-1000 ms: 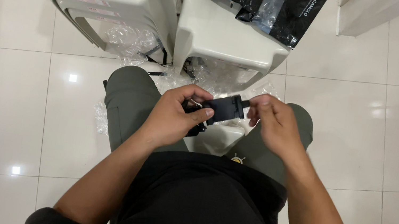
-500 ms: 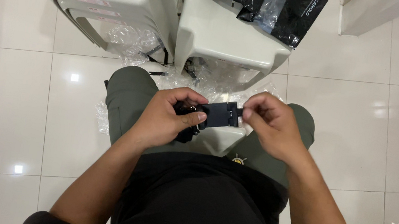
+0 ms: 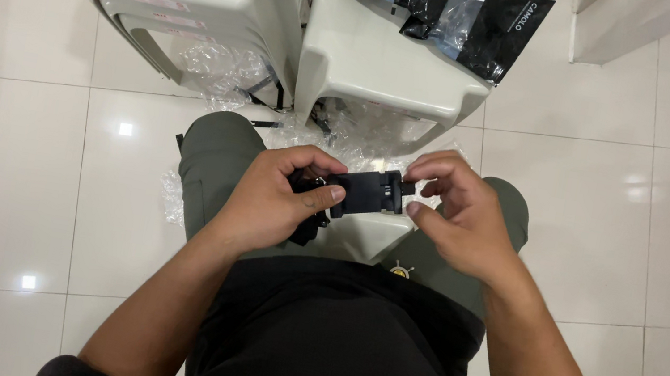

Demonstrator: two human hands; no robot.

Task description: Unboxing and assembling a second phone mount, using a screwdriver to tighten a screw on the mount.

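Two hands steady a small black device (image 3: 363,193): left hand (image 3: 274,200) grips its body, right hand (image 3: 458,213) pinches its end.

So it's a small black rectangular plastic clip-like gadget (image 3: 363,193), held roughly level above the lap. A bit of black strap dangles off its left end.

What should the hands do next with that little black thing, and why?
Probably the right hand should keep its pinch on the end of the small black device and ease that end piece along a little. The left hand already grips the other end firmly, thumb on top, so the device sits steady between both hands above the lap.
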